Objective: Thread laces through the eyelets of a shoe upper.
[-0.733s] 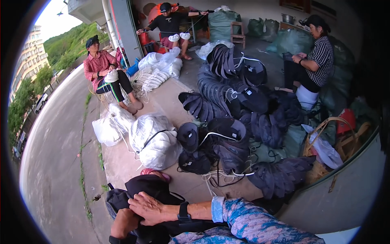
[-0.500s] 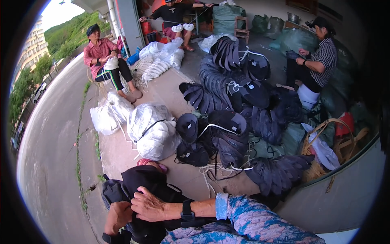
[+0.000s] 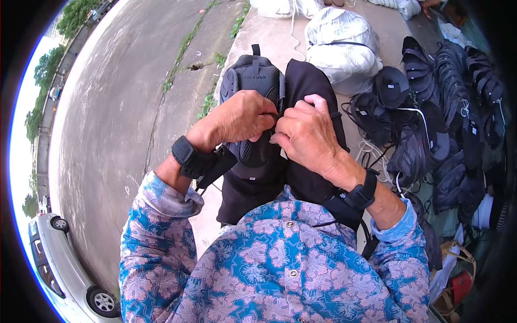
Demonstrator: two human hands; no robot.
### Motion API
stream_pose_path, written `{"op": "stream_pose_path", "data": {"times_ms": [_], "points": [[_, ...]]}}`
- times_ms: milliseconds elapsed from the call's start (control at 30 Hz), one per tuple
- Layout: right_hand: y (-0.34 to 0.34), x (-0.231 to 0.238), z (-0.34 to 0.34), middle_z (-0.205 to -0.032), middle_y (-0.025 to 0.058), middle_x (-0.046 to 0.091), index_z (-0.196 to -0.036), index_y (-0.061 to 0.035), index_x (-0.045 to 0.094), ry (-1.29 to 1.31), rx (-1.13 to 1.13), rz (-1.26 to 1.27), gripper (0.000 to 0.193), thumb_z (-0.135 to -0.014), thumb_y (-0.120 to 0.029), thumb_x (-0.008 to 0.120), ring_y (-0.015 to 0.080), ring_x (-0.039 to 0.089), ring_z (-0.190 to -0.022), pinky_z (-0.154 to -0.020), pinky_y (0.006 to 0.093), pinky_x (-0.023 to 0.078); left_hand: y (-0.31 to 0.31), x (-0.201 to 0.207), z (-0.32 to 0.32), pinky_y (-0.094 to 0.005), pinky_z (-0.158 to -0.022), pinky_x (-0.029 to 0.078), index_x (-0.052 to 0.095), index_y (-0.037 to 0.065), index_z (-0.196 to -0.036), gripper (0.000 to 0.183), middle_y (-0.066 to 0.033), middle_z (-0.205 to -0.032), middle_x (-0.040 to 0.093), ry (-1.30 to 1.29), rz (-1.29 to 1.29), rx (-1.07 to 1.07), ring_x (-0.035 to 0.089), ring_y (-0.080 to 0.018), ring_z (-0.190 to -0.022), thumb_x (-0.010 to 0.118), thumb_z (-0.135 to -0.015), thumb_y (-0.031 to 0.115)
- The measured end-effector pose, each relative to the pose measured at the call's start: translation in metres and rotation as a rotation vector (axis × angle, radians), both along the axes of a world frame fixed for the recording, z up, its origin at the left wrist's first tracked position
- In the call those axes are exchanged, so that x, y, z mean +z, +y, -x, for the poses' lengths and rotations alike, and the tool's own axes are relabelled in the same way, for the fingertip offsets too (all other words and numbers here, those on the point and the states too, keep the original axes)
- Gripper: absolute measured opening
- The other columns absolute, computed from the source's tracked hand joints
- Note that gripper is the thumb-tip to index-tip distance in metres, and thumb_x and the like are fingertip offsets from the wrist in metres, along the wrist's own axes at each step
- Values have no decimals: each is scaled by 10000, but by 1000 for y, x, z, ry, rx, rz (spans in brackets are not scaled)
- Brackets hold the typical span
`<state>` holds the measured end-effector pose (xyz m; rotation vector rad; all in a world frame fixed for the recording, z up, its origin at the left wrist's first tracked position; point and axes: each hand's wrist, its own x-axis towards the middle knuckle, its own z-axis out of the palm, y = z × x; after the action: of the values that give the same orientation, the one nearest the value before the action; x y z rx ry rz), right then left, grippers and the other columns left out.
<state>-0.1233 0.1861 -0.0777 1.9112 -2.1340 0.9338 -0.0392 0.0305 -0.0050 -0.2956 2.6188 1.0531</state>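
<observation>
**Both hands meet at the edge of a dark shoe on the lap**

Nearest is the wearer's blue and pink flowered shirt (image 3: 269,280), its cuffs folded back above black wristbands (image 3: 186,156) on both forearms. Beyond its hem, dark trousers (image 3: 315,97) cover the thighs, and the shoe (image 3: 256,90) lies along the left one, toe toward the body and heel tab pointing away.

The left hand (image 3: 249,116) bends over the shoe's middle, fingers curled inward. The right hand (image 3: 308,133) comes from the other side, half curled, thumb near the forefinger. Their fingertips come close together at the shoe's right edge. The tips are partly hidden, so I cannot tell whether either hand pinches the edge, holds something thin, or merely presses there.

The step in hand appears to be fine fingertip work along that side edge. The next move would call for the shoe to lie firm on the thigh and both sets of fingertips to act at the same small spot.

Past the right knee lie loose pale cords (image 3: 375,151) and a heap of dark shoe pieces (image 3: 412,148), many nested in rows. Farther ahead sits a white wrapped bundle (image 3: 340,65) with a dark strap around it. On the left, grey pavement (image 3: 116,134) stretches toward a silver car (image 3: 72,272) and green trees (image 3: 75,16).
</observation>
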Motion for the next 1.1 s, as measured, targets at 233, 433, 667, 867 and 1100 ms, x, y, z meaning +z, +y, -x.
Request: {"op": "stream_pose_path", "data": {"times_ms": [233, 433, 667, 867, 1100], "points": [[-3, 16, 12, -1085, 56, 468, -981, -92, 560, 17, -64, 3, 551, -549, -252, 863, 240, 478, -992, -816, 391, 370, -2, -5, -1, -334, -520, 488, 621, -43, -768, 202, -108, -560, 589, 3, -35, 19, 622, -199, -525, 554, -825, 138], [-7, 15, 21, -1023, 38, 477, -883, -86, 600, 75, -1, -40, 443, -571, -296, 835, 229, 476, -949, -784, 379, 372, 5, 1, 3, -332, -535, 504, 625, -47, -759, 226, -122, -567, 607, -2, -9, 81, 646, -204, -542, 547, -845, 147], [-9, 7, 20, -938, 31, 492, -801, -87, 631, 136, -14, 34, 335, -592, -295, 791, 217, 480, -913, -768, 363, 365, 12, 1, 21, -371, -641, 531, 696, -9, -775, 113, -142, -673, 666, -123, 293, 1, 676, -321, -713, 634, -751, 82], [-8, 4, 13, -893, 26, 498, -750, -88, 638, 131, -22, 69, 278, -610, -280, 782, 209, 485, -888, -758, 355, 365, 9, 3, 28, -340, -508, 486, 666, -24, -813, 199, -116, -619, 647, -313, 479, -208, 646, -209, -566, 540, -845, 128], [-8, 8, 14, -887, 25, 505, -795, -95, 645, 118, -21, 54, 313, -601, -280, 805, 208, 490, -889, -754, 357, 364, 6, 17, 30, -319, -475, 476, 649, -22, -764, 216, -87, -595, 631, -410, 315, -153, 631, -203, -538, 557, -846, 155]]}}
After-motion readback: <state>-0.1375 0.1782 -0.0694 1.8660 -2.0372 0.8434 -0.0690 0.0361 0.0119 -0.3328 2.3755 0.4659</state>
